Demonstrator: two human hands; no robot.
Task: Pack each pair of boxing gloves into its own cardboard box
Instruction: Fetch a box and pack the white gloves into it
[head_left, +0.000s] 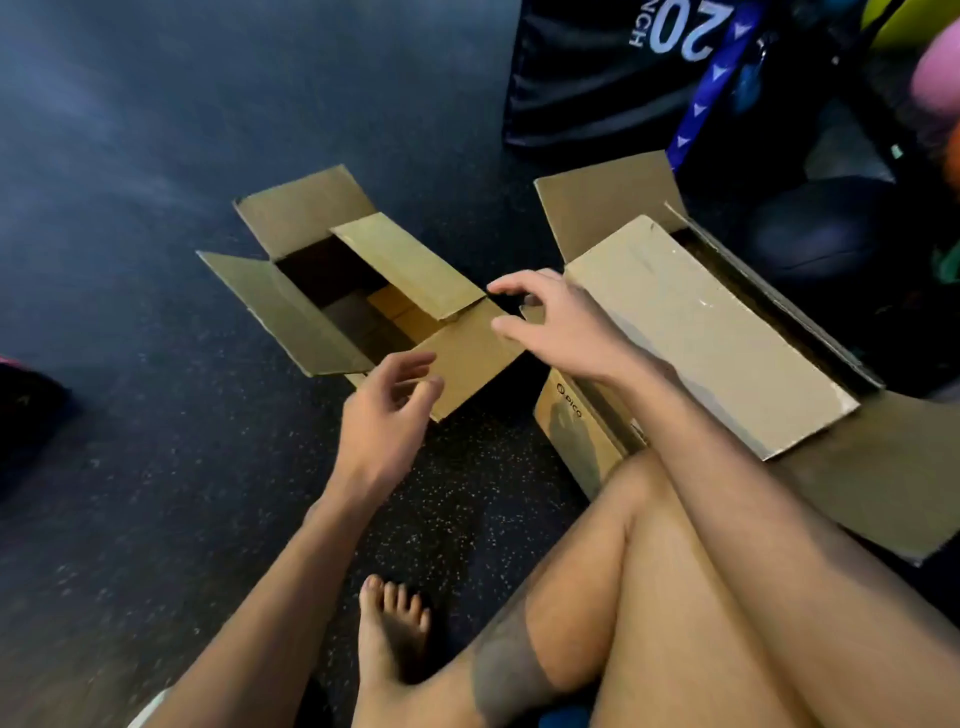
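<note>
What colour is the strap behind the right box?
The strap is blue with pale triangles; the head view shows it.

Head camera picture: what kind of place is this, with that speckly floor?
Probably a gym or training room. The dark speckled floor looks like rubber gym matting, a black bag printed with big numbers stands nearby, and the person's foot is bare.

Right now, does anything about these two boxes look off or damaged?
Nothing looks spilled or torn. But a long flap of the left box leans inward over part of its opening, and the right box has a scuffed flap lying across most of its opening. Both would likely block packing.
</note>
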